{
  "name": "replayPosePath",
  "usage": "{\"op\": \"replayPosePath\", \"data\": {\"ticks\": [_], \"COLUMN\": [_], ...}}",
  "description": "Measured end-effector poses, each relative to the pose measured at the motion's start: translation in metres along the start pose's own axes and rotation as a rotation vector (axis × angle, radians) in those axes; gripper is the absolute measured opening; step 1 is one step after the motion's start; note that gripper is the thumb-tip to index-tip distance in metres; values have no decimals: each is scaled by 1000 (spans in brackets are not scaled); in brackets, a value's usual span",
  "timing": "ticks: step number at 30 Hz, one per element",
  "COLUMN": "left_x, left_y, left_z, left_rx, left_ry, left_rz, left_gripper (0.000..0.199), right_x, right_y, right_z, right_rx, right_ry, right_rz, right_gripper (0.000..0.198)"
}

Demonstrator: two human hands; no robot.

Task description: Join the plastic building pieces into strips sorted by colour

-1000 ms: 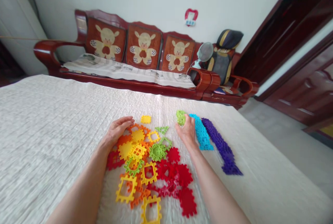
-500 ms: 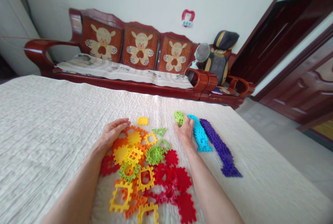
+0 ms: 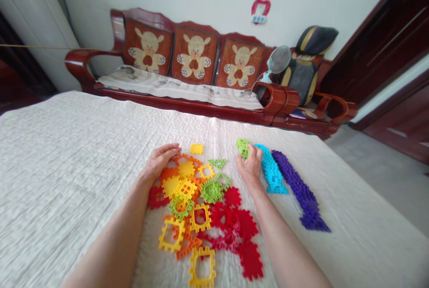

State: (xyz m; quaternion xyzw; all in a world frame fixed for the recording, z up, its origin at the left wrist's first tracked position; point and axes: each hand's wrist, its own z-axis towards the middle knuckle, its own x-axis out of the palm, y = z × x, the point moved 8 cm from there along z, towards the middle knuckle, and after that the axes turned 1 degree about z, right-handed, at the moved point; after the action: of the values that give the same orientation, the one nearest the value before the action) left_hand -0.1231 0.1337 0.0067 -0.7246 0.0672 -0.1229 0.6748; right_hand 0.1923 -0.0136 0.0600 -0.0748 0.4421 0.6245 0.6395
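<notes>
My left hand (image 3: 162, 161) rests on its side along the left rim of a loose pile of toothed plastic building tiles, its fingers stretched out and nothing held. Near it lie orange tiles (image 3: 170, 173), a yellow square tile (image 3: 186, 169) and a small yellow tile (image 3: 196, 148). On the far right of the pile, my right hand (image 3: 251, 165) has its fingers curled over light green building tiles (image 3: 242, 145); its palm hides part of them. Just right of that hand runs a row of overlapping blue tiles (image 3: 271, 167), with a purple row (image 3: 296, 185) beyond.
Between my forearms lie red tiles (image 3: 250, 259), yellow frames (image 3: 203, 268), a green tile (image 3: 212, 191) and a green triangle (image 3: 217, 163). All rest on a white quilted cover (image 3: 83, 154). Behind stands a wooden sofa (image 3: 201, 105) with cushions and a fan (image 3: 279, 59).
The camera view has turned left, so everything sits further right in the picture. Both hands keep nearly the same places beside the tiles.
</notes>
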Motion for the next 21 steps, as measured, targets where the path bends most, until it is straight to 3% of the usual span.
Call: {"op": "replayPosePath", "data": {"ticks": [4,7,10,15,21], "left_x": [-1,0,1,2,2], "left_y": [1,-3,-3,-2,1], "left_z": [1,-1,-1,1,2], "left_rx": [5,20,1,1,2], "left_ry": [11,19,12,17,4], "left_rz": [1,-13,-34,-58,-71], "left_gripper": [53,49,48,47,45], "right_x": [0,0,-10,-27,-25], "right_y": [25,48,64,77,87], "right_z": [-8,-28,-52,-80,-92], "right_rx": [-96,-154,-170,-204,-322], "right_ry": [180,381,499,594,630], "right_rz": [222,365,470,603,605], "right_gripper": [34,28,27,37,48]}}
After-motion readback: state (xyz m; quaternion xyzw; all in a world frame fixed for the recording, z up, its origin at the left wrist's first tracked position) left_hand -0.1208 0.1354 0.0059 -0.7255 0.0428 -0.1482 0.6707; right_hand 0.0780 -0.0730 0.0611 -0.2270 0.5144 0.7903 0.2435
